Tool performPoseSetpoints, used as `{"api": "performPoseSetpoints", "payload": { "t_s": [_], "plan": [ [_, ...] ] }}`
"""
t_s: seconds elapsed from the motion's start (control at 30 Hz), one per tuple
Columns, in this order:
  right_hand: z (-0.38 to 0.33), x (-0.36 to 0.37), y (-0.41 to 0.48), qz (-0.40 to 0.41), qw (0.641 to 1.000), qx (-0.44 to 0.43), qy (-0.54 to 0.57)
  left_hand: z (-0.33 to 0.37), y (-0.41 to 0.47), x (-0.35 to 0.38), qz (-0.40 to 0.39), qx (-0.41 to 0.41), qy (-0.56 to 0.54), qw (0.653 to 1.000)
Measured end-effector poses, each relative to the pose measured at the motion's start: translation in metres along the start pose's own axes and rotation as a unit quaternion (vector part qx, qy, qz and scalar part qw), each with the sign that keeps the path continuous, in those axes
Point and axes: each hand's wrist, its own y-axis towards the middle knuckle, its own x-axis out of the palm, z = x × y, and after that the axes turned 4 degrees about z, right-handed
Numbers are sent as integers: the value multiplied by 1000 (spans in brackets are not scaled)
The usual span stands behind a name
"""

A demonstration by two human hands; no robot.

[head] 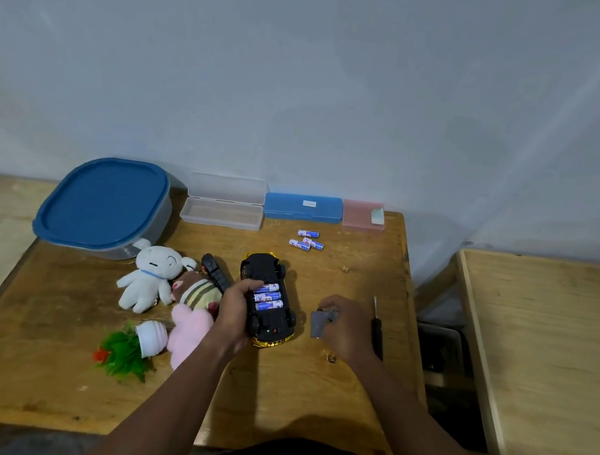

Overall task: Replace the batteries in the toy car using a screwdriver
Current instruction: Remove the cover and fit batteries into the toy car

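Three batteries (pixel 267 296) in toy car (pixel 267 272) | left hand (pixel 232 313) fingers wrap it | right hand (pixel 348 330) fingers pinch cover (pixel 317 324) | screwdriver (pixel 376 331) near table (pixel 309 396) edge

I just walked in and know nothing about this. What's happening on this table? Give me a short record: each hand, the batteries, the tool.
left hand: grips the toy car, underside up
fitted batteries: three side by side in the car's open compartment
right hand: holds the grey cover, off the car
screwdriver: lies on the table, just right of the right hand, not held
loose batteries: three on the table, in front of the blue case
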Motion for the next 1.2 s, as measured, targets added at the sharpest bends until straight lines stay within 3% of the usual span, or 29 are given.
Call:
{"api": "performPoseSetpoints", "payload": {
  "t_s": [0.2, 0.3, 0.5, 0.83, 1.2],
  "plan": [
    [-1, 4, -13, 78, 988, -58, -117, -7, -4, 2, -10, -2, 0, 1000],
    [-21, -1, -21, 124, 989, -69, -50, -10, -4, 5, -15, 3, 0, 1000],
    [-76, -14, -27, 117, 982, -84, 123, -11, -6, 21, -7, 38, -2, 999],
    [-91, -24, -16, 143, 972, -41, 182, -1, -9, 39, -23, 191, 62, 979],
    [-97, -36, -1, 71, 967, -4, 245, 10, -6, 41, -47, 165, 44, 984]
  ]
}}
